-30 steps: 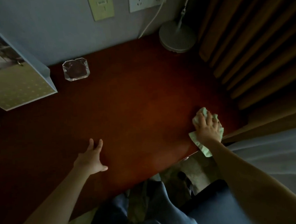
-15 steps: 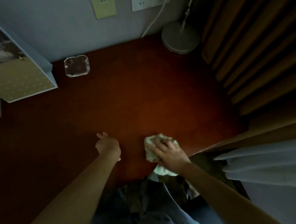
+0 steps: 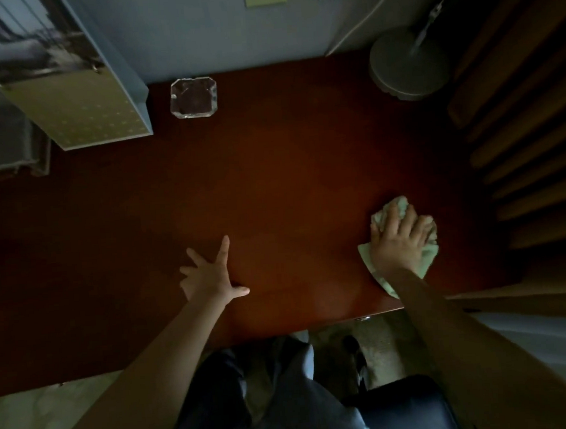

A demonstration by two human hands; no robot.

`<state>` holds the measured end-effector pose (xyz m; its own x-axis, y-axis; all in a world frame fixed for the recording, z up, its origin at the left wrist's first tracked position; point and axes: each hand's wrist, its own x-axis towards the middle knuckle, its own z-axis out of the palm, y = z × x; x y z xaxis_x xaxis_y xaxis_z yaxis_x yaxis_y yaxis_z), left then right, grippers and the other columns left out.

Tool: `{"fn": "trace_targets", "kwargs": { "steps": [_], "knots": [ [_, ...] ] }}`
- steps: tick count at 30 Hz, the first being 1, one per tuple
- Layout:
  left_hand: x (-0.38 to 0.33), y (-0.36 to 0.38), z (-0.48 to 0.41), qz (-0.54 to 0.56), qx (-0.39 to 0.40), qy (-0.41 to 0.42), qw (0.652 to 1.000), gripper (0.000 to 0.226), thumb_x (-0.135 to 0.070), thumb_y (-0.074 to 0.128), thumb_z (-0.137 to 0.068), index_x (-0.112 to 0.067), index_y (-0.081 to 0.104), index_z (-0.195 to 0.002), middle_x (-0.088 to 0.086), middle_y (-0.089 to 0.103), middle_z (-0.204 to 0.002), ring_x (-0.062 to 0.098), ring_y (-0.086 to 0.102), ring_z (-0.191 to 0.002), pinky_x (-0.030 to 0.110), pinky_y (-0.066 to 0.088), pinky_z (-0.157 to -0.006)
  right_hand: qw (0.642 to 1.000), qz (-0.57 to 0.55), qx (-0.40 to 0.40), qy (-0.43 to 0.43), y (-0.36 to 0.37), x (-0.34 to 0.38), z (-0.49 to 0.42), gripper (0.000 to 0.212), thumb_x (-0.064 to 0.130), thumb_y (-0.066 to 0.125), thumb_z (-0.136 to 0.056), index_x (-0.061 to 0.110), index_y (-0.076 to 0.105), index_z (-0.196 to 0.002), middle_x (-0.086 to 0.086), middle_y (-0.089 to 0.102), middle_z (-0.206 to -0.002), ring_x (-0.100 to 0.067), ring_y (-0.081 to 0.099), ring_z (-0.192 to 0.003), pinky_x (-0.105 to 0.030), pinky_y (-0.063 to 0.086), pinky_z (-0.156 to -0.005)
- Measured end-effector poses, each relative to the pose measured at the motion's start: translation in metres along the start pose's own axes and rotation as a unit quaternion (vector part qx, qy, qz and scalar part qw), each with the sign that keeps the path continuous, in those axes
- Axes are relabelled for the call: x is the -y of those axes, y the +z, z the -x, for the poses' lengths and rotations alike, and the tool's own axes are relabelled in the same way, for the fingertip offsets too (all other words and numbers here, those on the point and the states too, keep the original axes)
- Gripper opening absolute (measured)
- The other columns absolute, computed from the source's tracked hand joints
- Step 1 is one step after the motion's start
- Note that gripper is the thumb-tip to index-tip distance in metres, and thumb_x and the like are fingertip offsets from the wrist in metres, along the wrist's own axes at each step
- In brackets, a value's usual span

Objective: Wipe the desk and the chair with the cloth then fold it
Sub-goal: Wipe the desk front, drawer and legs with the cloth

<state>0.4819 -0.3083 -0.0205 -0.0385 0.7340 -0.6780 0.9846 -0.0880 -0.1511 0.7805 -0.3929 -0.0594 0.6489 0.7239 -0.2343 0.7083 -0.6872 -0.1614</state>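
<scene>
Your cloth, pale green and bunched, lies on the desk near its front right corner. Your right hand presses down on it, fingers spread and laid over the folds rather than gripping them. Your left hand rests well apart at the middle of the front edge, released, fingers fanned on the bare wood. At the back stand a glass ashtray and a round lamp base. The dark blue shape below your right arm may be the chair seat; the light is too dim to be sure.
</scene>
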Motion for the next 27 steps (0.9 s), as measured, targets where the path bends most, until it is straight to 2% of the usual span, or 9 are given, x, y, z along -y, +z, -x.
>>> {"fn": "trace_targets", "kwargs": {
  "steps": [2, 5, 7, 10, 12, 17, 20, 24, 27],
  "knots": [
    [0.003, 0.002, 0.0, -0.008, 0.002, 0.006, 1.0, 0.124, -0.069, 0.067, -0.066, -0.036, -0.023, -0.144, 0.023, -0.01, -0.155, 0.045, 0.022, -0.137, 0.042, 0.046, -0.093, 0.999, 0.012, 0.011, -0.032, 0.008, 0.037, 0.008, 0.066, 0.05, 0.024, -0.099, 0.019, -0.001, -0.151, -0.017, 0.002, -0.157, -0.041, -0.007, -0.143, -0.05, -0.005, -0.114],
    [0.01, 0.002, 0.001, -0.054, 0.008, 0.018, 0.998, 0.134, -0.066, 0.072, -0.063, -0.018, -0.022, -0.147, 0.021, -0.01, -0.155, 0.042, 0.021, -0.139, 0.041, 0.043, -0.1, 0.991, 0.037, 0.059, -0.114, 0.021, 0.1, 0.031, 0.062, 0.045, 0.019, -0.101, 0.02, -0.011, -0.15, -0.011, -0.009, -0.157, -0.038, -0.013, -0.143, -0.047, -0.013, -0.112],
    [0.017, 0.002, 0.002, -0.086, 0.01, 0.033, 0.996, 0.137, -0.064, 0.074, -0.062, -0.012, -0.021, -0.146, 0.02, -0.01, -0.156, 0.041, 0.02, -0.14, 0.042, 0.04, -0.103, 0.969, 0.071, 0.103, -0.214, 0.028, 0.139, 0.056, 0.062, 0.037, 0.02, -0.101, 0.02, -0.017, -0.148, -0.009, -0.015, -0.157, -0.038, -0.018, -0.141, -0.049, -0.014, -0.112],
    [0.028, 0.003, 0.004, -0.121, 0.013, 0.063, 0.991, 0.138, -0.059, 0.077, -0.064, -0.01, -0.022, -0.146, 0.019, -0.014, -0.155, 0.041, 0.014, -0.142, 0.043, 0.033, -0.11, 0.915, 0.103, 0.147, -0.362, 0.043, 0.176, 0.105, 0.074, 0.028, 0.037, -0.099, 0.022, -0.02, -0.147, -0.008, -0.018, -0.156, -0.035, -0.028, -0.136, -0.046, -0.018, -0.108],
    [0.035, 0.002, 0.003, -0.136, 0.012, 0.086, 0.987, 0.137, -0.052, 0.079, -0.064, -0.011, -0.023, -0.146, 0.018, -0.017, -0.155, 0.041, 0.011, -0.142, 0.043, 0.028, -0.112, 0.898, 0.104, 0.163, -0.394, 0.05, 0.183, 0.129, 0.08, 0.027, 0.045, -0.096, 0.027, -0.016, -0.148, -0.004, -0.015, -0.157, -0.03, -0.027, -0.137, -0.044, -0.017, -0.109],
    [0.06, -0.005, -0.003, -0.216, 0.008, 0.15, 0.965, 0.132, -0.035, 0.082, -0.068, -0.014, -0.022, -0.146, 0.013, -0.019, -0.156, 0.037, 0.011, -0.143, 0.043, 0.027, -0.113, 0.916, 0.101, 0.162, -0.354, 0.043, 0.17, 0.147, 0.078, 0.013, 0.049, -0.093, 0.031, 0.0, -0.15, 0.002, 0.008, -0.158, -0.029, -0.005, -0.145, -0.045, -0.001, -0.116],
    [0.08, -0.013, -0.007, -0.263, 0.002, 0.197, 0.944, 0.128, -0.034, 0.081, -0.07, -0.014, -0.019, -0.147, 0.008, -0.02, -0.156, 0.031, 0.011, -0.144, 0.041, 0.029, -0.112, 0.945, 0.08, 0.143, -0.282, 0.038, 0.164, 0.161, 0.073, 0.009, 0.048, -0.092, 0.03, 0.009, -0.15, 0.001, 0.021, -0.154, -0.031, 0.008, -0.143, -0.048, 0.01, -0.115],
    [0.101, -0.026, -0.011, -0.263, 0.014, 0.25, 0.932, 0.119, -0.033, 0.078, -0.074, -0.016, -0.014, -0.149, 0.003, -0.019, -0.157, 0.027, 0.005, -0.146, 0.042, 0.027, -0.113, 0.986, -0.039, 0.102, -0.127, 0.046, 0.159, 0.194, 0.063, 0.011, 0.051, -0.091, 0.027, 0.026, -0.147, 0.0, 0.034, -0.147, -0.029, 0.02, -0.137, -0.045, 0.024, -0.109],
    [0.112, -0.025, -0.012, -0.286, 0.009, 0.267, 0.92, 0.114, -0.034, 0.075, -0.077, -0.016, -0.011, -0.15, 0.003, -0.017, -0.157, 0.028, 0.008, -0.145, 0.041, 0.031, -0.111, 0.978, -0.204, 0.035, -0.013, 0.061, 0.154, 0.221, 0.052, 0.016, 0.055, -0.09, 0.026, 0.041, -0.139, -0.002, 0.048, -0.137, -0.028, 0.036, -0.127, -0.041, 0.031, -0.106]
  ]
}}
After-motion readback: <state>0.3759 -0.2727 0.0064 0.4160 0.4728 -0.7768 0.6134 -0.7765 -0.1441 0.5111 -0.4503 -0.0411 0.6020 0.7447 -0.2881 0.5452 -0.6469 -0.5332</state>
